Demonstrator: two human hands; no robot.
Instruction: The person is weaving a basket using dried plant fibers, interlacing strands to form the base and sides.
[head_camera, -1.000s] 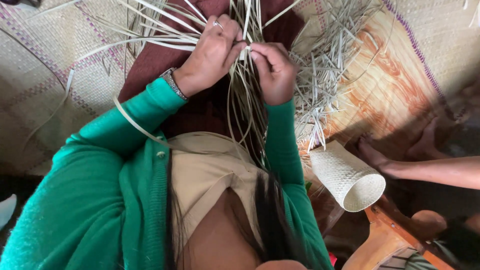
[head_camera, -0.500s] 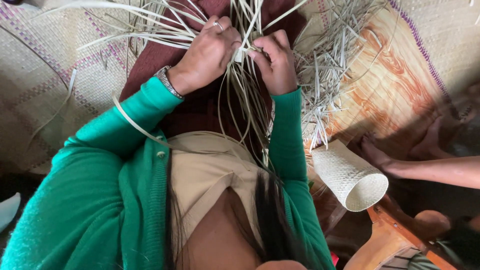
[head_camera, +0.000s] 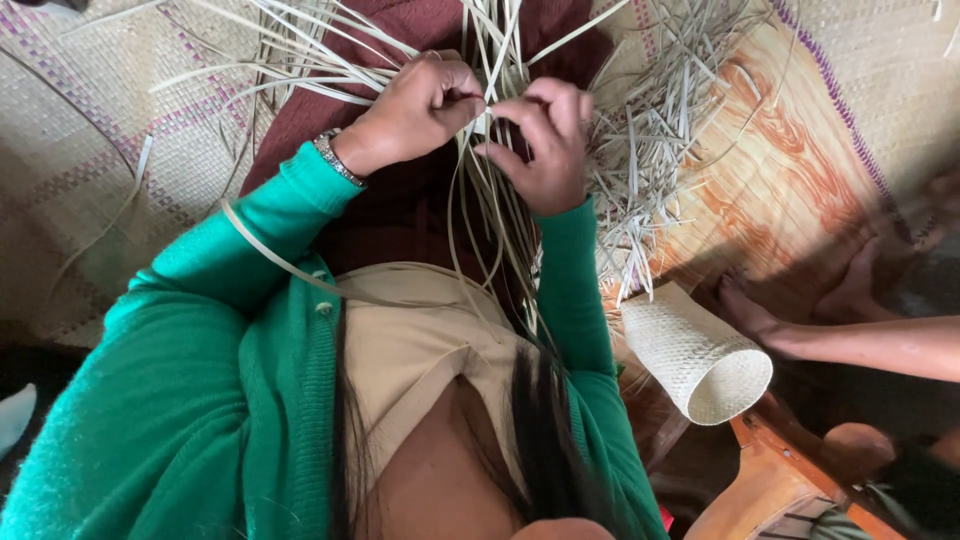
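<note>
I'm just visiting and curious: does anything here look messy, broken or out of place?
Nothing looks broken. Both hands, left and right, pinch pale reed strips over the lap. A loose heap of cut strips lies scattered on the woven mat, and a small woven tube lies tipped on its side.

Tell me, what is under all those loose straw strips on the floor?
Under the loose straw strips lies a woven mat with an orange pattern and a purple edge line. How the mat looks right beneath the thick of the pile cannot be seen, because the strips cover it.
</note>
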